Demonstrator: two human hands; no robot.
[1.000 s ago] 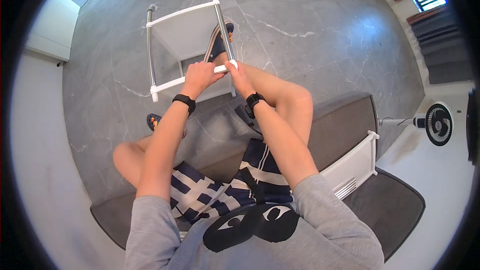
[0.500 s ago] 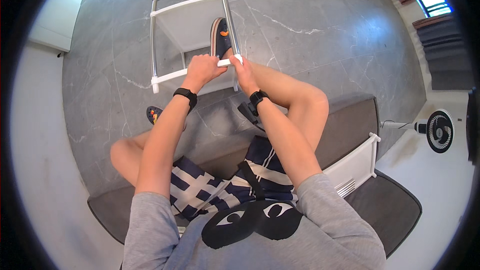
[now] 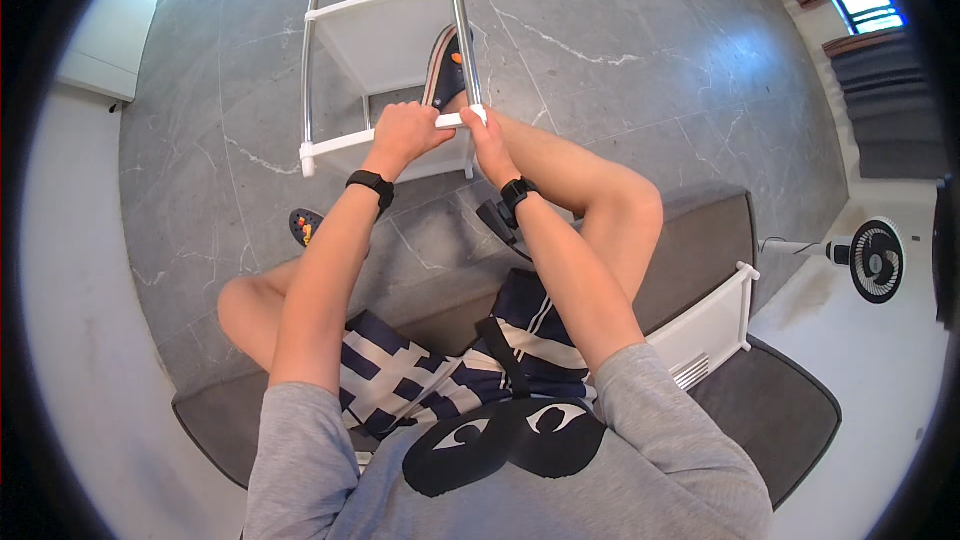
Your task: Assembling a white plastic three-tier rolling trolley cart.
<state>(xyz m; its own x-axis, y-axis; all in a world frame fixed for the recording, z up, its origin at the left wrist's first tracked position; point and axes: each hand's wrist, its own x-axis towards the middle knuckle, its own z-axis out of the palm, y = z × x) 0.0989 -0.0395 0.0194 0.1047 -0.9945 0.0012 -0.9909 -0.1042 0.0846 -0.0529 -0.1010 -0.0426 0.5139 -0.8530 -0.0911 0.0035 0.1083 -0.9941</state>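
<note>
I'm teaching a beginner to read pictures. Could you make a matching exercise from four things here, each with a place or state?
1. white plastic rack with silver metal tubes
2. round black-and-white fan
3. rectangular white plastic panel
4. navy-and-cream patterned fabric shorts

A. on a straight white pole
B. worn as clothing
C. in the left grip and right grip
D. on the long grey-brown cushioned sofa

Pairs: 1-C; 2-A; 3-D; 4-B

A grey short-sleeved T-shirt (image 3: 590,510) bears a two-lobed black print (image 3: 515,440) with two eyes. The block-patterned shorts (image 3: 395,390) are navy and cream. Black wristbands (image 3: 372,182) sit behind the left hand (image 3: 401,136) and right hand (image 3: 487,147). The dark clogs (image 3: 452,88) carry orange charms.
</note>
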